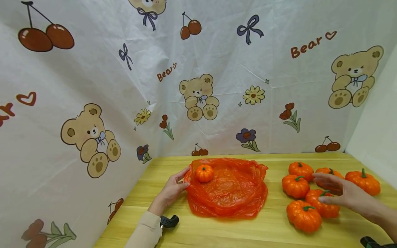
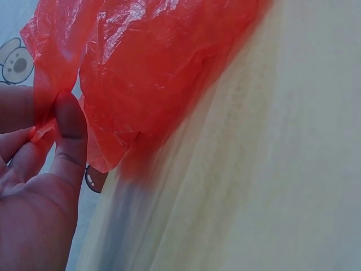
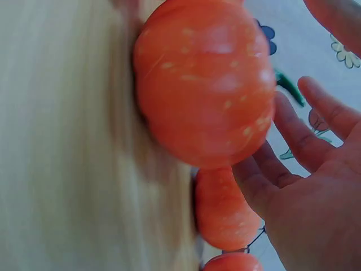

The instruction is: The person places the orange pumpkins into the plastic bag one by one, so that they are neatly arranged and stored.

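My left hand (image 1: 172, 187) pinches the left edge of a red plastic bag (image 1: 229, 203) between thumb and fingers, as the left wrist view also shows. The bag lies spread on the table, its mouth wide, with a small orange pumpkin (image 1: 204, 173) inside at the left. Over at the right, my right hand (image 1: 347, 193) hovers among several orange toy pumpkins with green stems, thumb and fingers spread apart. Its thumb overlaps one pumpkin (image 1: 325, 206) in the head view. In the right wrist view a pumpkin (image 3: 206, 84) sits beside the fingers, with nothing gripped.
Another pumpkin (image 1: 304, 217) is at the front of the group, and one (image 1: 364, 182) stands at the far right. A pale sheet (image 1: 217, 62) printed with bears and flowers hangs behind the wooden table (image 1: 235, 230). Black wrist mounts show on both arms.
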`<state>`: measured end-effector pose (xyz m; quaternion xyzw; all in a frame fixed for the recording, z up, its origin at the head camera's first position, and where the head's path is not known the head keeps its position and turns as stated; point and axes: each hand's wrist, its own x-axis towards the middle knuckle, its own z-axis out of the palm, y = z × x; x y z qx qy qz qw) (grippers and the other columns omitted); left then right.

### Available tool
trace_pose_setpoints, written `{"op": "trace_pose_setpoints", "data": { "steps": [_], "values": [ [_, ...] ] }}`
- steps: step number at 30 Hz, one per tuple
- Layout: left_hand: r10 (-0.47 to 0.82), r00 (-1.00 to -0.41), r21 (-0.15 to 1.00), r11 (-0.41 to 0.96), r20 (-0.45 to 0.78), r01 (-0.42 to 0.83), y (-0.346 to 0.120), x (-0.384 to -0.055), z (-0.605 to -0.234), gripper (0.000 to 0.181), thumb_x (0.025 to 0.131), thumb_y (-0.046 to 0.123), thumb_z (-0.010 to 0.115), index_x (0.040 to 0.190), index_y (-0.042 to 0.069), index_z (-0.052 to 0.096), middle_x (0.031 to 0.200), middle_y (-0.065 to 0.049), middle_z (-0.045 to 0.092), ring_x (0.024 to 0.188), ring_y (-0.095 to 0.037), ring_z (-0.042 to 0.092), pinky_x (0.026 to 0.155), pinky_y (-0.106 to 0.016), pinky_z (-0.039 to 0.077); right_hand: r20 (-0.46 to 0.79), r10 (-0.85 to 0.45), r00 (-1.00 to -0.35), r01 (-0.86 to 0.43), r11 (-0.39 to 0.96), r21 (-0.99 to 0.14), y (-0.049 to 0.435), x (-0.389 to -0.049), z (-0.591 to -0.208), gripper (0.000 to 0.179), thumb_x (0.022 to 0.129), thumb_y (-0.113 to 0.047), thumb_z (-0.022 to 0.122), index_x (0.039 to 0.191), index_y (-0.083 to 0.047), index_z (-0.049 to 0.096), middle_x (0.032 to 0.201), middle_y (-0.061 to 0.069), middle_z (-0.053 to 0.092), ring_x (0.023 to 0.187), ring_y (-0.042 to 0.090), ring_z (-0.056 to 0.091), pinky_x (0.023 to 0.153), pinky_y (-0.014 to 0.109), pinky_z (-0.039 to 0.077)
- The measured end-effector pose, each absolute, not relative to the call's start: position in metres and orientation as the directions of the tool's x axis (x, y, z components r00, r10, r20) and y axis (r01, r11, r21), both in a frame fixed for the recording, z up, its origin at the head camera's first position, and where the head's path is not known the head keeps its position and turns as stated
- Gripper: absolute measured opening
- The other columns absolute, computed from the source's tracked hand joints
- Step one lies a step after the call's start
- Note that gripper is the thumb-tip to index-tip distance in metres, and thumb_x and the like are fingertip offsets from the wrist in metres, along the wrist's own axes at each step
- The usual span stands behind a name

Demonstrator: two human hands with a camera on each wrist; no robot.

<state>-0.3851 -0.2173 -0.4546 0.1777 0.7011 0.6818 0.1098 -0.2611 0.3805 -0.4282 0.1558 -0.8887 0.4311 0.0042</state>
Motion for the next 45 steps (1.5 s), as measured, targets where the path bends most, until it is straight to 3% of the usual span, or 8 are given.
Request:
{"op": "trace_pose_setpoints", "data": {
  "steps": [9,16,24,27,31,33,40,45],
  "values": [
    [0.392,-0.915,0.994,0.010,0.093,0.105,-0.217,-0.385,-0.453,0.075,0.096,-0.010,0.057,0.163,0.016,0.032,0.172,-0.012,0.021,0.139,-0.036,0.049,0.091,-0.027,0.058,0.092,-0.269,-0.959,-0.251,0.647,-0.720,0.388,-0.265,-0.442,0.069,0.095,-0.023,0.074,0.151,0.003,0.042,0.125,-0.038,0.054,0.106,-0.022,0.047,0.079,0.018,0.051],
    [0.405,-0.910,0.994,0.014,0.094,0.109,-0.218,-0.386,-0.456,0.076,0.096,-0.009,0.057,0.163,0.014,0.031,0.172,-0.012,0.020,0.142,-0.036,0.046,0.093,-0.027,0.058,0.020,-0.321,-0.947,-0.239,0.662,-0.711,0.401,-0.268,-0.450,0.061,0.099,-0.022,0.067,0.152,-0.002,0.043,0.124,-0.047,0.040,0.105,-0.025,0.037,0.079,0.023,0.047],
    [0.393,-0.915,0.994,0.018,0.094,0.110,-0.218,-0.386,-0.457,0.075,0.096,-0.010,0.056,0.163,0.015,0.033,0.172,-0.011,0.022,0.144,-0.036,0.044,0.095,-0.028,0.058,0.032,-0.340,-0.940,-0.284,0.725,-0.627,0.402,-0.263,-0.453,0.070,0.093,-0.027,0.075,0.155,-0.016,0.044,0.150,0.038,0.042,0.107,-0.023,0.037,0.082,0.030,0.044],
    [0.387,-0.917,0.993,0.024,0.093,0.112,-0.217,-0.386,-0.458,0.075,0.096,-0.011,0.056,0.162,0.016,0.034,0.172,-0.010,0.023,0.146,-0.036,0.042,0.096,-0.028,0.057,0.035,-0.361,-0.932,-0.302,0.719,-0.626,0.405,-0.262,-0.455,0.075,0.091,-0.026,0.077,0.157,-0.018,0.041,0.150,0.038,0.041,0.108,-0.023,0.036,0.082,0.032,0.043],
    [0.390,-0.915,0.992,0.034,0.102,0.125,-0.217,-0.386,-0.458,0.075,0.096,-0.011,0.055,0.163,0.014,0.032,0.172,-0.012,0.022,0.148,-0.039,0.039,0.098,-0.028,0.057,0.060,-0.378,-0.924,-0.333,0.715,-0.614,0.408,-0.263,-0.457,0.075,0.090,-0.024,0.078,0.156,-0.020,0.043,0.150,0.003,0.049,0.110,-0.024,0.037,0.080,0.024,0.042],
    [0.390,-0.915,0.992,0.030,0.104,0.125,-0.217,-0.386,-0.457,0.075,0.096,-0.011,0.055,0.163,0.014,0.032,0.172,-0.012,0.023,0.148,-0.039,0.038,0.098,-0.028,0.056,0.070,-0.379,-0.923,-0.341,0.717,-0.607,0.408,-0.263,-0.457,0.076,0.090,-0.024,0.078,0.156,-0.020,0.043,0.149,0.002,0.049,0.111,-0.024,0.036,0.080,0.024,0.042],
    [0.386,-0.916,0.992,0.026,0.106,0.126,-0.217,-0.386,-0.455,0.076,0.095,-0.011,0.056,0.163,0.014,0.033,0.172,-0.011,0.024,0.148,-0.038,0.039,0.098,-0.028,0.057,0.009,-0.372,-0.928,-0.294,0.717,-0.633,0.407,-0.262,-0.453,0.077,0.092,-0.025,0.076,0.159,-0.018,0.038,0.152,0.040,0.037,0.108,-0.024,0.034,0.087,0.056,0.048],
    [0.389,-0.917,0.994,0.022,0.094,0.111,-0.218,-0.385,-0.458,0.075,0.096,-0.009,0.057,0.162,0.016,0.033,0.172,-0.011,0.023,0.148,-0.038,0.039,0.099,-0.028,0.056,0.014,-0.390,-0.921,-0.312,0.715,-0.626,0.408,-0.262,-0.457,0.076,0.093,-0.025,0.075,0.159,-0.018,0.037,0.151,0.039,0.038,0.108,-0.022,0.036,0.085,0.040,0.046]
  ]
}}
